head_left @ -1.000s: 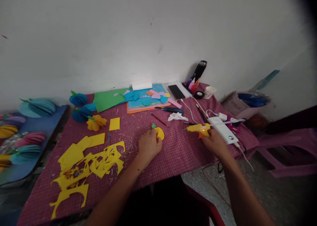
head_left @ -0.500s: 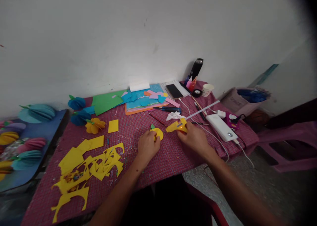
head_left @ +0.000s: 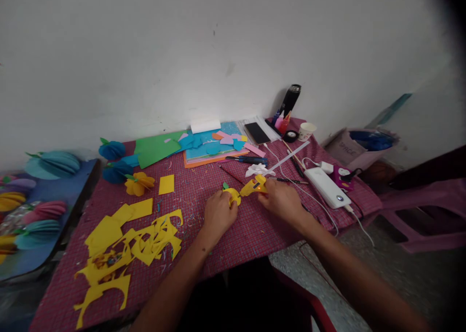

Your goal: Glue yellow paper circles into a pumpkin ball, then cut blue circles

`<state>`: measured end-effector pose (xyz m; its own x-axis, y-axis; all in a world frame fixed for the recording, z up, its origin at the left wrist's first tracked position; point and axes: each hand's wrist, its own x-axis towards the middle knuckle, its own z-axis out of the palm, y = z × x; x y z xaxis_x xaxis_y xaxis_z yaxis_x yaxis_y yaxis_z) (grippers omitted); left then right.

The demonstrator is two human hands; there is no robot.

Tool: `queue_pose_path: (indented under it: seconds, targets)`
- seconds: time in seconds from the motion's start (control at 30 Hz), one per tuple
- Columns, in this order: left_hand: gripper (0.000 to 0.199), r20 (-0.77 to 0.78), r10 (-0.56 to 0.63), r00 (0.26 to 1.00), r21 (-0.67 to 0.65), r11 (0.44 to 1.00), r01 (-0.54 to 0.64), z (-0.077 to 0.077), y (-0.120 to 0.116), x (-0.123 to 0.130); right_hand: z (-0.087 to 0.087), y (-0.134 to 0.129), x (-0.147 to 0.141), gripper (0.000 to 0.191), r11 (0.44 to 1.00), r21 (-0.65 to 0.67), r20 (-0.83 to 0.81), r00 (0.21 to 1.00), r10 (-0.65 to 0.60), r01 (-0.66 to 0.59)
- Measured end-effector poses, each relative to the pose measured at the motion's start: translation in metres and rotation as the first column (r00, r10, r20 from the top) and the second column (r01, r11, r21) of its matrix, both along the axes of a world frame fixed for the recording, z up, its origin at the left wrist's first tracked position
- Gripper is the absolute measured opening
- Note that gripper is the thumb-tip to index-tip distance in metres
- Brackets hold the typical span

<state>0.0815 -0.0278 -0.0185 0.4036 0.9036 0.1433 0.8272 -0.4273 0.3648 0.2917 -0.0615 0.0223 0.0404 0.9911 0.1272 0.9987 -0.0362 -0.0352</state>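
Near the middle of the table, my left hand (head_left: 220, 210) is closed on a yellow paper fruit (head_left: 235, 196) with a small green leaf (head_left: 225, 185) at its top. My right hand (head_left: 280, 198) grips a yellow hot glue gun (head_left: 254, 186), its small orange light lit. The gun's nozzle points left and meets the paper fruit's right edge; whether glue is coming out is too small to tell. A long clear glue stick (head_left: 290, 157) sticks out from the gun's back. Crumpled white tissue (head_left: 257, 170) lies just beyond the gun.
Yellow paper scraps (head_left: 153, 242) and a yellow square (head_left: 166, 185) lie left on the checked tablecloth (head_left: 196, 252). Finished paper fruits (head_left: 140, 183) stand at the left. Blue-handled scissors (head_left: 247, 160), a phone (head_left: 257, 133), a white power bank (head_left: 326, 188), cables and a paper cup (head_left: 307, 131) lie behind and right.
My right hand has moved left and slightly down with the glue gun, bringing its nozzle to the paper fruit. My left hand stays almost in place, holding the fruit.
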Motion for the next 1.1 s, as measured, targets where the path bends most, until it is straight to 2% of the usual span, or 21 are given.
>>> queue_pose_path:
  seconds: [0.4, 0.77, 0.83, 0.93, 1.1]
  targets:
    - [0.015, 0.013, -0.005, 1.0, 0.002, 1.0, 0.005, -0.002, 0.001, 0.0, -0.004, 0.013, 0.0, 0.023, 0.999, 0.01, -0.061, 0.998, 0.036, -0.035]
    - [0.018, 0.017, -0.008, 1.0, -0.011, 1.0, 0.008, -0.001, 0.001, -0.001, -0.003, -0.006, 0.005, 0.019, 0.999, -0.007, -0.049, 0.997, 0.053, -0.054]
    - [0.018, 0.018, -0.011, 1.0, -0.005, 1.0, 0.011, -0.001, 0.001, -0.001, -0.003, -0.01, 0.007, 0.021, 1.0, -0.012, -0.091, 0.996, 0.025, -0.026]
    - [0.019, 0.026, -0.016, 1.0, 0.002, 1.0, 0.016, -0.002, 0.001, -0.001, -0.005, -0.015, 0.02, 0.027, 0.996, -0.029, -0.166, 0.982, -0.092, 0.088]
    - [0.029, 0.065, -0.021, 0.998, 0.011, 1.0, 0.021, -0.004, 0.001, -0.005, -0.014, -0.022, 0.069, 0.037, 0.971, -0.052, -0.255, 0.937, -0.238, 0.232]
